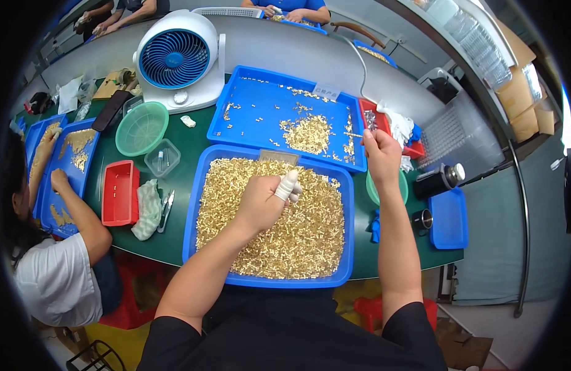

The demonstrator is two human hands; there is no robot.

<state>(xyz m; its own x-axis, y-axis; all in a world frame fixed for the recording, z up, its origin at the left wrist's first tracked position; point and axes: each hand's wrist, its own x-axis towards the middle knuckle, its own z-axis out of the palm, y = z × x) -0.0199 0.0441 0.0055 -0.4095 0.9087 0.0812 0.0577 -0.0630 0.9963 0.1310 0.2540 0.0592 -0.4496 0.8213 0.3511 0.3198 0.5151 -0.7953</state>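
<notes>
My left hand [265,201] hovers over a deep blue tub [191,229] heaped with small brass-coloured metal pieces [285,244]. White wraps cover its thumb and a fingertip. Its fingers are curled closed, and anything inside them is hidden. My right hand [384,157] is raised at the right edge of a shallow blue tray [254,102]. Between thumb and fingers it pinches a slim, brass-coloured stick [355,134] that points left over the tray. A loose pile of brass-coloured pieces [307,134] lies in that tray, with more scattered around it.
A white fan [177,59] stands behind green basket [142,128], red tray [120,193] and tweezers [166,211]. To the right are a red bin [415,149], black flask [440,179], metal cup [422,219] and small blue tray [449,217]. A co-worker [63,272] sits close at left.
</notes>
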